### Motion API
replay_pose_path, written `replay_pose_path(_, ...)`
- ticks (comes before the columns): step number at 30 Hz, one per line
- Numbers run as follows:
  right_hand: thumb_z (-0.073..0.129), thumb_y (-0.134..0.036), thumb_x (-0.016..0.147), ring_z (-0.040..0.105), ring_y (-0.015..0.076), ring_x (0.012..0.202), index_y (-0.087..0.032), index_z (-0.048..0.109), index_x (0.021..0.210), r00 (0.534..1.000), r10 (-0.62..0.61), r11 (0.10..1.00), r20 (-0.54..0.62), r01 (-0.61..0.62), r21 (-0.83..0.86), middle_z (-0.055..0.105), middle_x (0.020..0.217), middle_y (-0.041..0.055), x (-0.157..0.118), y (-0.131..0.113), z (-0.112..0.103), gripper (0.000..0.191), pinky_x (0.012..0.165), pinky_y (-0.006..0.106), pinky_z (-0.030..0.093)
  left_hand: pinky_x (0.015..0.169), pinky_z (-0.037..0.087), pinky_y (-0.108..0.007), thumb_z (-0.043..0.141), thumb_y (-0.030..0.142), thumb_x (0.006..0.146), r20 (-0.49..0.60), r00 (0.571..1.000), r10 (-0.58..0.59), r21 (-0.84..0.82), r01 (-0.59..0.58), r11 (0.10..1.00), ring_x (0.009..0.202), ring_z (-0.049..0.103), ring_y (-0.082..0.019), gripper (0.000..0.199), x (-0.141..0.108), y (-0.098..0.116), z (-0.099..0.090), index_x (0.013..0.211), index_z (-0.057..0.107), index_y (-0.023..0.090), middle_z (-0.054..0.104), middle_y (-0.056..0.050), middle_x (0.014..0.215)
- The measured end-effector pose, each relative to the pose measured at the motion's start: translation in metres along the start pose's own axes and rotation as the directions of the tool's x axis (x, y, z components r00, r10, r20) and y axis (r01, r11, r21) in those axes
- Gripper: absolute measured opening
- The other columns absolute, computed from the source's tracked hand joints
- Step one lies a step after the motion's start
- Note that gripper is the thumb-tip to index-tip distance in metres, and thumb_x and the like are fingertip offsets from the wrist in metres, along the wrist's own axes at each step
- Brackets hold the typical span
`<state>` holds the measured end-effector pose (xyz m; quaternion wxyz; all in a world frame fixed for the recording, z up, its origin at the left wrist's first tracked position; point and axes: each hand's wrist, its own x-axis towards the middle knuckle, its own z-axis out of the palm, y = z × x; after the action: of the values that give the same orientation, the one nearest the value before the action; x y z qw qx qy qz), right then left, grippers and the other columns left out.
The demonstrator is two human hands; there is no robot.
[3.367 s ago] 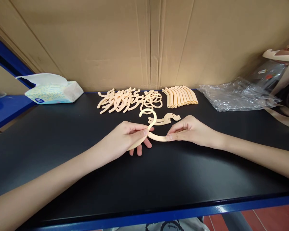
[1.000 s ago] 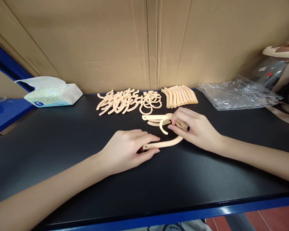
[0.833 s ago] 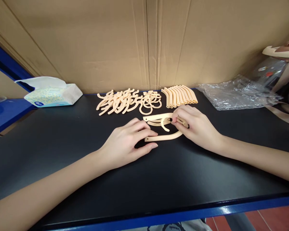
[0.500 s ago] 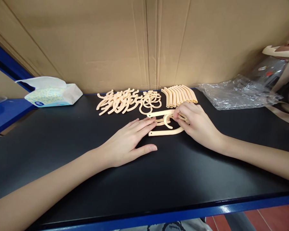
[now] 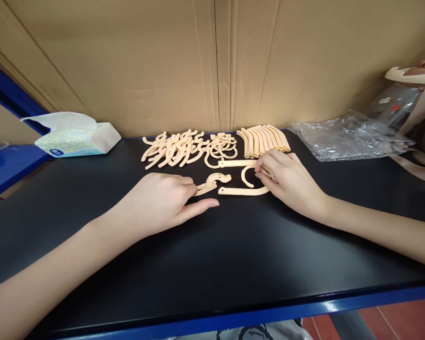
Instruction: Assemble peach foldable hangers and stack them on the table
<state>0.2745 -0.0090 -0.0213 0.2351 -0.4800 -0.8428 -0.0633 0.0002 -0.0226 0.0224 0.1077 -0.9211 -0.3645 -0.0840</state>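
On the table [image 5: 212,264], the left hand [image 5: 159,200] has its thumb held wide and fingers curled at the small curved pieces [image 5: 212,181]; hidden fingertips leave its hold unclear. The right hand [image 5: 290,182] has a closed grip, pinching the hanger [image 5: 239,191] near where its hook and two arms meet, probably to steady them together. Behind lie a loose heap [image 5: 173,151] and, beside it, a row of tubes [image 5: 265,141], their matching curves letting them nest neatly.

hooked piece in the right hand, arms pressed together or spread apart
Spread apart: its two arms have a gap between them, with the hook inside it.
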Motion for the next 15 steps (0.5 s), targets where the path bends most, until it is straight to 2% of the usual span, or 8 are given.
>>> replay_pose_path(3,0.047,-0.012,0.092,0.057,0.0175,0.086,-0.021,0.050,0.089,1.000,0.012,0.999,0.024,-0.013,0.043,0.060,0.094,0.0015,0.000,0.000,0.000,0.010,0.077,0.031,0.034,0.047,0.032,-0.028,0.034,0.047,0.099,-0.031,0.999,0.028,0.228,-0.020,0.974,0.052,0.060,-0.019,0.059,0.000,-0.003,0.002,0.056,0.060,0.017,0.058,-0.003,0.054)
replay_pose_path(5,0.046,-0.013,0.092,0.058,0.0173,0.086,-0.021,0.050,0.089,0.999,0.020,0.998,0.037,-0.022,0.064,0.060,0.095,0.0016,0.000,0.001,0.000,0.009,0.077,0.031,0.033,0.047,0.033,-0.028,0.038,0.040,0.099,-0.088,0.996,0.035,0.272,-0.010,0.962,0.059,0.062,-0.020,0.050,0.001,-0.004,0.006,0.063,0.063,0.016,0.062,-0.003,0.060)
replay_pose_path(7,0.046,-0.013,0.093,0.058,0.0177,0.088,-0.021,0.051,0.090,0.998,0.025,0.997,0.050,-0.028,0.078,0.061,0.096,0.0018,0.000,0.001,-0.001,0.010,0.078,0.032,0.033,0.054,0.041,-0.028,0.039,0.035,0.099,-0.120,0.991,0.052,0.223,-0.024,0.975,0.075,0.067,-0.021,0.037,0.002,-0.005,0.011,0.086,0.068,0.016,0.070,-0.004,0.081)
replay_pose_path(9,0.046,-0.014,0.093,0.058,0.0186,0.092,-0.021,0.052,0.090,0.997,0.030,0.995,0.069,-0.036,0.093,0.061,0.097,0.0022,0.001,0.000,-0.001,0.009,0.078,0.032,0.033,0.066,0.049,-0.028,0.039,0.032,0.099,-0.113,0.991,0.073,0.129,-0.058,0.990,0.093,0.067,-0.020,0.032,0.003,-0.006,0.016,0.110,0.065,0.017,0.070,-0.003,0.107)
replay_pose_path(10,0.046,-0.014,0.093,0.058,0.0191,0.094,-0.021,0.052,0.090,0.996,0.034,0.994,0.079,-0.042,0.099,0.062,0.098,0.0026,0.001,0.000,-0.001,0.009,0.078,0.032,0.033,0.072,0.051,-0.028,0.038,0.031,0.099,-0.095,0.992,0.083,0.092,-0.074,0.993,0.098,0.066,-0.019,0.032,0.003,-0.007,0.018,0.116,0.062,0.018,0.068,-0.003,0.114)
replay_pose_path(12,0.046,-0.015,0.093,0.058,0.0201,0.096,-0.021,0.053,0.091,0.995,0.042,0.993,0.092,-0.052,0.107,0.063,0.099,0.0033,0.001,0.000,-0.002,0.010,0.079,0.033,0.033,0.076,0.052,-0.029,0.035,0.029,0.100,-0.048,0.995,0.083,0.056,-0.080,0.995,0.102,0.065,-0.019,0.034,0.003,-0.008,0.019,0.119,0.061,0.019,0.067,-0.002,0.120)
replay_pose_path(15,0.046,-0.015,0.093,0.058,0.0214,0.096,-0.021,0.054,0.091,0.995,0.041,0.994,0.090,-0.050,0.101,0.064,0.098,0.0038,0.001,0.001,-0.002,0.010,0.079,0.034,0.034,0.070,0.053,-0.029,0.032,0.030,0.100,0.020,0.999,0.030,0.044,-0.031,0.999,0.098,0.067,-0.020,0.035,0.000,-0.009,0.015,0.113,0.063,0.020,0.068,-0.003,0.116)
